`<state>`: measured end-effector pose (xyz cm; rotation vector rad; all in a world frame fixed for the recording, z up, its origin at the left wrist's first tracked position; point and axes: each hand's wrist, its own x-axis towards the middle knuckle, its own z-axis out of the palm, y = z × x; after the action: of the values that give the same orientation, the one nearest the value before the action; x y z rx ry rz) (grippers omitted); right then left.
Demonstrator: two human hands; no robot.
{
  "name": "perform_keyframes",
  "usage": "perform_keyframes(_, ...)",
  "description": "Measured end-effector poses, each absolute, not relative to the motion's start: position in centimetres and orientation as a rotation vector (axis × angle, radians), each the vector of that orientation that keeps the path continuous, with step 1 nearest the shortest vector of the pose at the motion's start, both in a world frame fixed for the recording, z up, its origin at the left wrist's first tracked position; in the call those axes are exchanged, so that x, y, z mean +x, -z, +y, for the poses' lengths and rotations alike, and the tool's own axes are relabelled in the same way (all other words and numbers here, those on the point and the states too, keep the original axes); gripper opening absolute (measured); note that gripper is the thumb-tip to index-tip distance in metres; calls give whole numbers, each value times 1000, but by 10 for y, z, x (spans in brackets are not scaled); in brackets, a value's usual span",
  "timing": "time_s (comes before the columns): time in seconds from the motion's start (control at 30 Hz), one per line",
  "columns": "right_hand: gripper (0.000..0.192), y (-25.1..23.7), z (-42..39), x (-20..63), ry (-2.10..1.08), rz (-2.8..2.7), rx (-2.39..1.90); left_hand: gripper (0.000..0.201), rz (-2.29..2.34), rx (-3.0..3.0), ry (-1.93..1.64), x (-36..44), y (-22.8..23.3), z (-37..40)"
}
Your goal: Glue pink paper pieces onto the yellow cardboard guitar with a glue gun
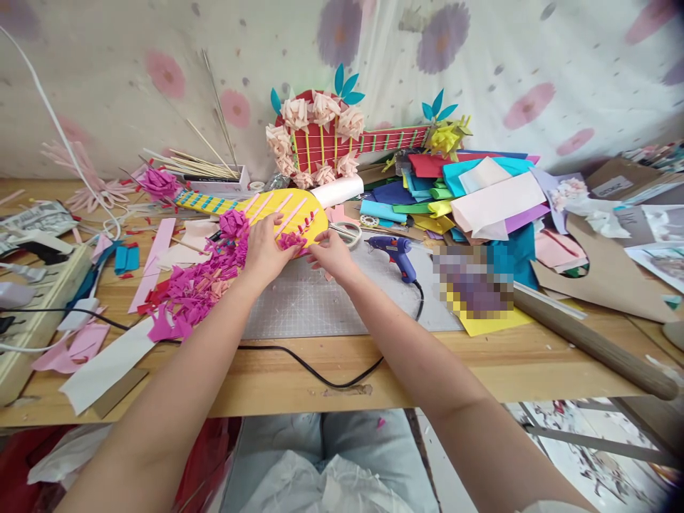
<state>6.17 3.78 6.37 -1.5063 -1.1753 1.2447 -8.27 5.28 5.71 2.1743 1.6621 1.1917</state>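
A yellow paper guitar (303, 204) with pink strips for strings lies tilted over the grey cutting mat. My left hand (266, 249) steadies its body, with the fingers over the front and the thumb by the magenta paper petals along the lower edge. At the right end of that edge, my right hand (332, 254) has its thumb and fingers pinched together; what is between them is hidden. Loose magenta crepe-paper flowers (187, 292) are heaped left of my left hand. A blue glue gun (395, 255) lies right of my right hand, and white-handled scissors (348, 234) lie just behind it.
A red paper guitar (315, 139) with pale roses leans against the back curtain. Coloured paper sheets (491, 189) pile up at the right, near a wooden stick (593, 342). A black cable (315, 381) loops along the front. A power strip (37, 320) stands at the left.
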Motion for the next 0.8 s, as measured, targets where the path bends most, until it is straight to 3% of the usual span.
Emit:
perform_keyframes(0.23,26,-71,38,62,-1361,-1058,-1465,60,1609,2276,-1163,-83,-59,45)
perform_keyframes(0.43,28,-74,35,63,-1360,-1040,-1460,80,1628,2455,-1039,-72,-54,32)
perform_keyframes(0.8,25,-74,35,64,-1314,-1119,-1515,80,1670,2469,-1097,-68,-49,34)
